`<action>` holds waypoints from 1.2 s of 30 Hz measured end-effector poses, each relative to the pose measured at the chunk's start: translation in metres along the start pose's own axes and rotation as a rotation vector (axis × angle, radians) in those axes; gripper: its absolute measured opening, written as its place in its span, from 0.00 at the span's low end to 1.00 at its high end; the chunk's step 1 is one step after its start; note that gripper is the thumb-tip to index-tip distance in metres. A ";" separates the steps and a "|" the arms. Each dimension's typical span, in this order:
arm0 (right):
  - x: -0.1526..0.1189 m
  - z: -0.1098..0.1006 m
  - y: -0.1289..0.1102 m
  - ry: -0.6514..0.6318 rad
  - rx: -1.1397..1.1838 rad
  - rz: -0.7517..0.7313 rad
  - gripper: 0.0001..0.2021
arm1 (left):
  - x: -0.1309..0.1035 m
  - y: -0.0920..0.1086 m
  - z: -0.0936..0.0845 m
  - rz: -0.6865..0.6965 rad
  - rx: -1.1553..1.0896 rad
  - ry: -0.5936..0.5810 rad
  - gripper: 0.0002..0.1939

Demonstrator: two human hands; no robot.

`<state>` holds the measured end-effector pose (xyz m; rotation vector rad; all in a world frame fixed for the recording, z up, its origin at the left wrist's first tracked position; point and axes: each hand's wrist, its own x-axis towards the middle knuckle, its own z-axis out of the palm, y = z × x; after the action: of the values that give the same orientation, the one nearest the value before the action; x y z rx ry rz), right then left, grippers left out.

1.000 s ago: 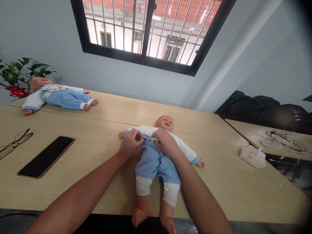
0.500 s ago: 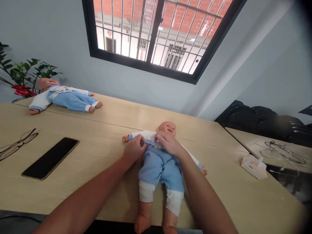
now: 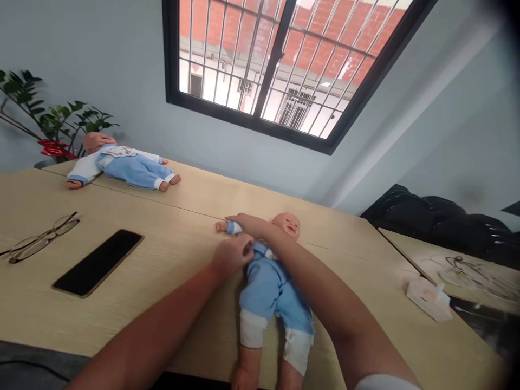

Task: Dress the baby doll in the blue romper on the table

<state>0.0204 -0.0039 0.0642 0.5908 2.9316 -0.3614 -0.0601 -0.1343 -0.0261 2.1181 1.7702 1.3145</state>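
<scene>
A baby doll [image 3: 289, 225] lies on its back, head away from me, in a white top and blue trousers [image 3: 260, 287] with white cuffs. At the left edge of its waist, my left hand [image 3: 232, 255] is closed with thumb and fingers pinched on the blue clothing. My right hand [image 3: 254, 225] reaches across the doll's chest and bends over its white sleeve, just above the blue sleeve cuff [image 3: 234, 227]. My right forearm covers much of the chest, and the right fingertips are partly hidden. The doll's bare legs point toward me.
Another doll in blue and white [image 3: 132, 168] lies at the back left beside a potted plant [image 3: 52, 116]. Glasses [image 3: 44, 238] and a black phone [image 3: 99, 262] rest on the left of the table. A white plastic box [image 3: 428, 298] and cables [image 3: 475, 276] are at right.
My right hand has moved left from the doll's chest to its sleeve. My left hand stays at the doll's waist side. The view has shifted slightly, moving everything rightward.
</scene>
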 end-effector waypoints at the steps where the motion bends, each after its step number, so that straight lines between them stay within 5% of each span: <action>1: -0.012 -0.003 0.001 0.074 0.001 -0.005 0.33 | 0.000 -0.001 0.001 0.041 -0.008 0.041 0.07; 6: -0.076 -0.015 0.009 0.277 -0.016 0.026 0.29 | -0.003 -0.001 0.004 0.134 -0.047 0.139 0.06; 14: -0.126 -0.021 0.005 0.085 -0.132 0.062 0.26 | -0.006 -0.004 0.008 0.092 -0.076 0.169 0.04; 19: -0.119 -0.015 -0.017 0.049 0.087 0.019 0.15 | -0.002 -0.010 0.008 0.022 -0.064 0.146 0.04; 29: -0.093 -0.017 -0.021 0.124 0.676 0.408 0.12 | 0.002 0.002 -0.013 -0.090 -0.022 0.056 0.09; 36: -0.081 -0.020 -0.021 0.097 0.622 0.514 0.07 | -0.001 0.005 -0.025 -0.142 -0.244 -0.277 0.19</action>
<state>0.0851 -0.0469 0.1013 1.4206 2.5708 -1.2015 -0.0723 -0.1476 -0.0081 1.8979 1.5317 1.0793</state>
